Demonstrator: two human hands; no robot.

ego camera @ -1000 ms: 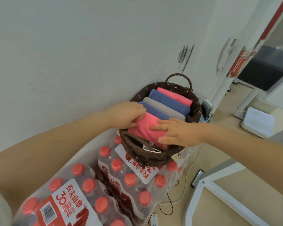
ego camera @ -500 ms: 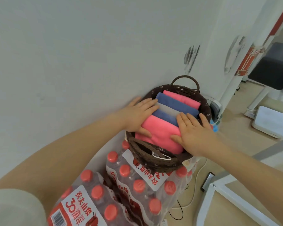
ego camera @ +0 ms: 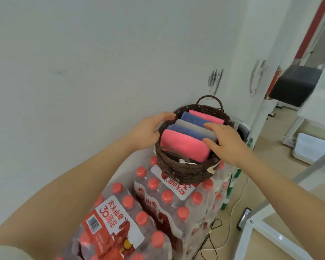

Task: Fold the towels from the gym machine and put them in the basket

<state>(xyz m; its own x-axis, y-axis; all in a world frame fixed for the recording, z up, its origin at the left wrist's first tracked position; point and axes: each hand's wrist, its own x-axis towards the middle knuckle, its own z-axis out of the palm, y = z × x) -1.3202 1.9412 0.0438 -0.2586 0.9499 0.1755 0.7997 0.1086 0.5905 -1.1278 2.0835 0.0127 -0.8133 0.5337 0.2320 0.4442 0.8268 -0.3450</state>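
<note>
We start at the bottom of the frame with the shrink-wrapped packs of red-capped water bottles (ego camera: 158, 207): the red and white label (ego camera: 111, 215) at lower left reads "农夫山泉" with "30周年" beside it and a barcode above, and a second label under the basket carries the same red characters, partly covered.

On top of those packs, in the middle of the frame, sits the dark brown woven wicker basket (ego camera: 184, 171), its loop handle at the back against the white wall (ego camera: 83, 72). We see the folded towels standing in it in a row: a pink folded towel (ego camera: 184, 146) nearest the bottom of the frame, then a blue folded towel (ego camera: 186, 131), a grey folded towel (ego camera: 190, 124), another blue one (ego camera: 193, 118) and a second pink one (ego camera: 206, 115) at the back.

Our left hand (ego camera: 148, 131) cups the basket's left rim, fingers loosely bent along the edge, thumb at the wall of the basket; whether it actually clasps the rim we cannot tell. Our right hand (ego camera: 227, 142) is spread over the right side, fingers relaxed and grasping nothing, fingertips reaching over the grey and blue towels, thumb near the front pink towel's right end.

At lower right a white metal frame (ego camera: 255, 233) stands on the beige floor, with black cables (ego camera: 210, 239) trailing beside the bottles.
</note>
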